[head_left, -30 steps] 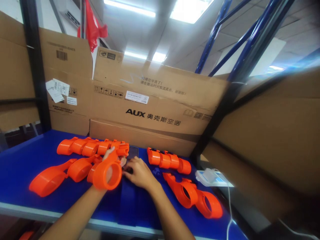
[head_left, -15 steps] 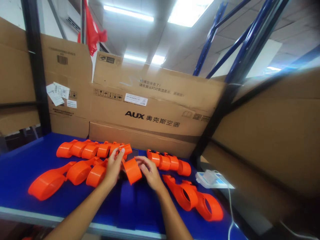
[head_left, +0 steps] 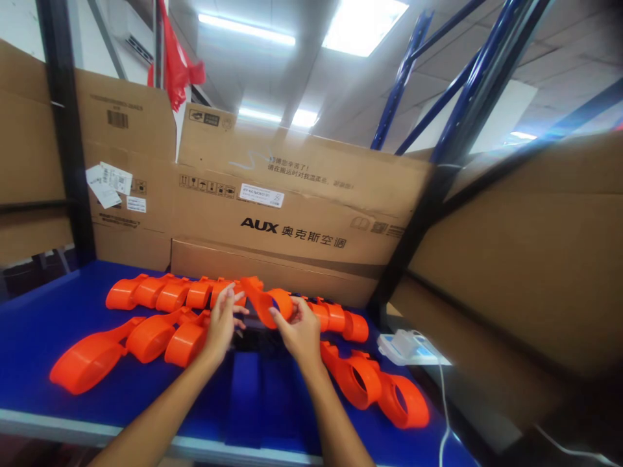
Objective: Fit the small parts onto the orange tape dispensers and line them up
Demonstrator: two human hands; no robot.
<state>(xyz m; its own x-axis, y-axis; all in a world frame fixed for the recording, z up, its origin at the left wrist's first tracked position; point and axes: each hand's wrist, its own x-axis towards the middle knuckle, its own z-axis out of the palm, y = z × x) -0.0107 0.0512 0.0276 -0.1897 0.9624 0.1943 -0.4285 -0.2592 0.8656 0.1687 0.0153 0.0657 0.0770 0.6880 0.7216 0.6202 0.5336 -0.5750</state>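
Observation:
My right hand [head_left: 298, 332] grips an orange plastic ring part [head_left: 269, 303] and holds it just above the blue table [head_left: 43, 311]. My left hand [head_left: 222, 323] hovers beside it with the fingers spread, holding nothing and close to the part's left end. Orange ring parts lie in groups around the hands: a back-left row [head_left: 165, 292], a front-left row [head_left: 121, 344], a back-right row [head_left: 338, 319] and a front-right pair [head_left: 377, 386]. A dark flat thing lies on the table under the hands, mostly hidden.
Tall cardboard boxes [head_left: 292, 214] wall the back of the table, and more cardboard [head_left: 516, 259] stands at the right. A white device [head_left: 406, 347] with a cable sits at the table's right edge. Black and blue rack posts [head_left: 68, 130] frame the bench.
The orange ring part passed from my left hand to my right hand and moved rightward. My left hand let go and now has its fingers spread.

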